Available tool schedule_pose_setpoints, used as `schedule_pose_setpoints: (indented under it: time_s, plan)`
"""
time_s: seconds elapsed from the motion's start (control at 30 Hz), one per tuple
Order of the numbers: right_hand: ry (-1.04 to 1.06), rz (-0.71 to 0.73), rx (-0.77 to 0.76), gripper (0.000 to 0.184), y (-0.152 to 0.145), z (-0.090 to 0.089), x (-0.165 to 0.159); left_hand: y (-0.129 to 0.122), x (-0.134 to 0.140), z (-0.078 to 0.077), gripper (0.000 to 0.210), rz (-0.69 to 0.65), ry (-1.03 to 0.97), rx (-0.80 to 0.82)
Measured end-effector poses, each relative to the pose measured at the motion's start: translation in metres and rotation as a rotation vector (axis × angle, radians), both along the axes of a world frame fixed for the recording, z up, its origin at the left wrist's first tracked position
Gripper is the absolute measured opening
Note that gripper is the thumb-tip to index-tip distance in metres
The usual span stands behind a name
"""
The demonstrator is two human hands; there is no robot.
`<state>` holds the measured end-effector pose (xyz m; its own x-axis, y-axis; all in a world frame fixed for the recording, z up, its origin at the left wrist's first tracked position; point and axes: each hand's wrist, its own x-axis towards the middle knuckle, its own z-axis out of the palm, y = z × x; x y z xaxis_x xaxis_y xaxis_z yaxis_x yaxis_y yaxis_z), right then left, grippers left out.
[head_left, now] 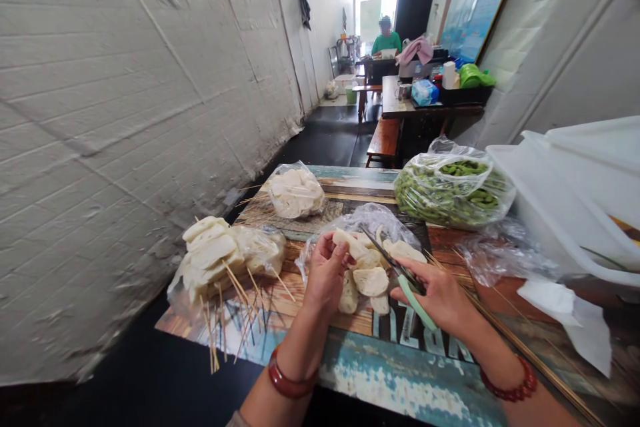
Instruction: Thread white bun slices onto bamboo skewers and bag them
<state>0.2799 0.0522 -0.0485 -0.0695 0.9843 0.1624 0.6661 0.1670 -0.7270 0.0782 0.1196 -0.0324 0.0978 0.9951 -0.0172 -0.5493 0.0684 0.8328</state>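
Note:
My left hand [326, 268] pinches a pale white slice [351, 245] between thumb and fingers, over an open clear plastic bag [367, 215]. My right hand [434, 290] is closed around scissors [411, 295] with a light green handle. Their dark blades point up and left, close to the held slice. More pale slices [371, 281] lie in a loose heap below both hands; their exact kind I cannot tell. Left of my left hand, bagged pale slices [213, 257] on thin bamboo skewers [240, 287] lie with the sticks pointing toward me.
Another bag of white slices [297, 192] sits at the table's far left. Far right holds a clear bag of green vegetable pieces [453, 190], beside white plastic bins [565, 200]. Long bamboo skewers [530, 353] lie at right near white paper [570, 317]. A person in green [387, 43] sits in the background.

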Motion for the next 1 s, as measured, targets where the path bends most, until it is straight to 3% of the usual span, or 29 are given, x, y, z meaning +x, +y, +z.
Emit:
schedule_pose_setpoints:
  time_s: [0.17,0.3,0.63,0.83,0.93,1.0]
  plan:
    - [-0.085,0.078,0.091,0.062,-0.006,0.018,-0.005,-0.001,0.001,0.004,0.033,-0.027,-0.042,0.026]
    - [-0.166,0.063,0.181,0.067,-0.006,0.019,-0.007,-0.003,0.003,0.006,0.033,-0.006,0.05,0.068]
    - [-0.135,0.163,0.224,0.041,-0.001,0.005,0.003,-0.005,0.004,0.005,0.033,-0.011,0.154,0.074]
    - [-0.041,0.009,0.21,0.036,0.002,0.006,0.006,0.001,-0.002,0.006,0.032,0.125,0.174,0.118]
    - [-0.203,-0.086,0.172,0.04,0.003,0.009,0.013,0.005,-0.008,0.008,0.034,0.254,0.214,0.198]
    - [-0.346,-0.13,0.133,0.043,0.003,0.009,0.018,0.009,-0.013,0.008,0.037,0.352,0.357,0.285]
